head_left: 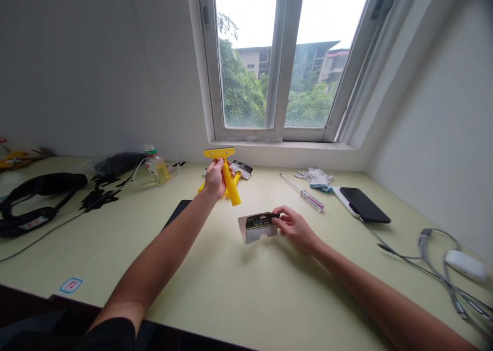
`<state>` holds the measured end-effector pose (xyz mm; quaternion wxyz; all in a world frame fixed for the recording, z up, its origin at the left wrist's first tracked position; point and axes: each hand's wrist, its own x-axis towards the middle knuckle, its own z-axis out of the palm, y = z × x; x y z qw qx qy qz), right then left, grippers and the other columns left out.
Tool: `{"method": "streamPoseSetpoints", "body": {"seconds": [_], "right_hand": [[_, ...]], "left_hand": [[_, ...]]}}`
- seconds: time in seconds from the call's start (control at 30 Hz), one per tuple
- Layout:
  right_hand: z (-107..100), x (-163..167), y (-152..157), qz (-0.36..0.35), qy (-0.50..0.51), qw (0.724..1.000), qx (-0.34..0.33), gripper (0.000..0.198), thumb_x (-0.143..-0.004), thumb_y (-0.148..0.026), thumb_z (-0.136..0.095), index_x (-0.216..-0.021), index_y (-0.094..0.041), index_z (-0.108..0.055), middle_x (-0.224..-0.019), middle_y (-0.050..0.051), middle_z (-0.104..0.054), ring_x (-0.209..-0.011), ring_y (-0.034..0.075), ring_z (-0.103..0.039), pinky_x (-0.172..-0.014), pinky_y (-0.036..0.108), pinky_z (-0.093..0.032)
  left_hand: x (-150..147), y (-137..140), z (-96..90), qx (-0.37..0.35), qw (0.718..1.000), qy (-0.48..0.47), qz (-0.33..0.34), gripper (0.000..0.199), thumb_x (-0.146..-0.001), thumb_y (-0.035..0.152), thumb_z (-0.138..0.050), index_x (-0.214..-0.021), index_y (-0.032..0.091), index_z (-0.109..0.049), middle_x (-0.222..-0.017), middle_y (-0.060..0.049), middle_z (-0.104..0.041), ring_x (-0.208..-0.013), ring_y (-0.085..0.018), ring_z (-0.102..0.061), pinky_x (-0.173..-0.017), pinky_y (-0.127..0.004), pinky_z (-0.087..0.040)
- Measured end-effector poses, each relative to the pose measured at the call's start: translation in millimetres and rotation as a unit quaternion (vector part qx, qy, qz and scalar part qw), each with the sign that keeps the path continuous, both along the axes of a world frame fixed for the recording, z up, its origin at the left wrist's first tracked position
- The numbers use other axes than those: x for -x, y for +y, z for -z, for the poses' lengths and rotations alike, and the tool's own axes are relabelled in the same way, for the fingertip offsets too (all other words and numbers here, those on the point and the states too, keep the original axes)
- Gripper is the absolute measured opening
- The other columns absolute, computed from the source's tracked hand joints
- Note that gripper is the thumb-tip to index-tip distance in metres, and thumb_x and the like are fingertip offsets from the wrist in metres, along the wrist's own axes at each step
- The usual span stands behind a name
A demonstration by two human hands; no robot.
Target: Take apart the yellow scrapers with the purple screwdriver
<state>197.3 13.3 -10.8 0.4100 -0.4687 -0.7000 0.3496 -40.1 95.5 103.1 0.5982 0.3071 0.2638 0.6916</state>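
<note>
Yellow scraper [230, 184] within the left fingers [218, 165]

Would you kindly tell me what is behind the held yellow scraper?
Behind the yellow scraper and left hand, yellow parts and a black-and-white card show on the table; whether the yellow parts join is covered.

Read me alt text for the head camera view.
The left hand holds up a yellow scraper while the right hand holds a printed card over a pale desk. A screwdriver lies toward the window.
</note>
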Motion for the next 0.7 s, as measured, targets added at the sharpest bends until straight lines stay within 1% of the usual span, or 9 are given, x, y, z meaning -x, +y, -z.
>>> {"method": "streamPoseSetpoints", "body": {"seconds": [0.07,0.23,0.3,0.37,0.43,0.5,0.57,0.63,0.7], "right_hand": [[-2,5,-3,-0.009,0.004,1.0,0.002,0.023,-0.087,-0.043,-0.057,-0.094,-0.021,-0.058,-0.083,0.002,-0.066,-0.066,0.014,-0.059,-0.058,0.028,-0.047],[-3,11,-2,0.016,0.022,0.999,-0.019,0.021,-0.086,-0.042,-0.058,-0.094,-0.022,-0.059,-0.099,0.005,-0.062,-0.081,0.017,-0.06,-0.065,0.03,-0.05],[-1,14,0,0.043,0.072,0.996,-0.022,0.021,-0.081,-0.043,-0.063,-0.087,-0.022,-0.06,-0.112,0.007,-0.058,-0.096,0.021,-0.059,-0.069,0.031,-0.051],[0,19,4,0.064,0.144,0.987,-0.001,0.026,-0.076,-0.045,-0.068,-0.083,-0.022,-0.059,-0.124,0.008,-0.053,-0.106,0.024,-0.056,-0.072,0.032,-0.053],[1,28,8,0.061,0.198,0.978,0.038,0.032,-0.075,-0.05,-0.067,-0.087,-0.023,-0.055,-0.121,0.008,-0.056,-0.099,0.023,-0.061,-0.069,0.034,-0.055],[0,38,10,0.043,0.22,0.972,0.07,0.036,-0.078,-0.054,-0.063,-0.094,-0.025,-0.05,-0.102,0.005,-0.064,-0.078,0.02,-0.064,-0.06,0.034,-0.056],[-3,48,12,0.034,0.238,0.966,0.096,0.038,-0.08,-0.056,-0.06,-0.098,-0.026,-0.046,-0.082,0.0,-0.064,-0.064,0.017,-0.062,-0.053,0.033,-0.056],[-8,56,11,0.039,0.253,0.96,0.115,0.036,-0.081,-0.055,-0.06,-0.097,-0.027,-0.044,-0.079,-0.002,-0.062,-0.063,0.017,-0.062,-0.051,0.032,-0.056],[-13,62,11,0.044,0.268,0.953,0.134,0.036,-0.08,-0.055,-0.061,-0.096,-0.027,-0.044,-0.09,-0.001,-0.062,-0.07,0.018,-0.065,-0.051,0.034,-0.058]], "left_hand": [[-14,0,5.7,-0.012,1.0,0.016,0.016,0.008,-0.093,0.021,-0.051,-0.085,0.019,-0.05,-0.075,0.0,-0.054,-0.057,-0.01,-0.053,-0.052,-0.021,-0.045],[-42,-14,36.1,-0.006,0.997,0.058,0.057,0.008,-0.09,0.021,-0.056,-0.086,0.019,-0.05,-0.079,0.0,-0.056,-0.061,-0.009,-0.053,-0.057,-0.021,-0.047],[-47,-17,42.7,0.003,0.995,0.07,0.073,0.01,-0.089,0.022,-0.059,-0.087,0.019,-0.05,-0.08,-0.001,-0.057,-0.064,-0.01,-0.055,-0.06,-0.022,-0.049],[-50,-19,45.1,0.011,0.993,0.077,0.084,0.011,-0.088,0.022,-0.061,-0.088,0.018,-0.051,-0.08,-0.001,-0.058,-0.066,-0.011,-0.057,-0.064,-0.024,-0.051],[-51,-19,45.1,0.019,0.993,0.079,0.087,0.01,-0.087,0.02,-0.062,-0.09,0.017,-0.052,-0.081,-0.002,-0.059,-0.069,-0.012,-0.06,-0.069,-0.027,-0.053],[-51,-18,44.2,0.029,0.993,0.076,0.089,0.009,-0.086,0.016,-0.061,-0.09,0.016,-0.053,-0.083,-0.003,-0.06,-0.072,-0.013,-0.062,-0.075,-0.031,-0.054],[-49,-17,43.0,0.036,0.993,0.069,0.088,0.01,-0.085,0.012,-0.061,-0.088,0.015,-0.053,-0.083,-0.003,-0.061,-0.074,-0.014,-0.064,-0.08,-0.036,-0.055],[-46,-14,41.1,0.041,0.994,0.06,0.077,0.01,-0.085,0.01,-0.061,-0.087,0.015,-0.052,-0.082,-0.003,-0.06,-0.074,-0.014,-0.065,-0.083,-0.038,-0.055],[-42,-11,38.5,0.043,0.997,0.048,0.05,0.011,-0.086,0.01,-0.06,-0.088,0.016,-0.051,-0.081,-0.002,-0.06,-0.073,-0.013,-0.065,-0.084,-0.038,-0.056]]}}
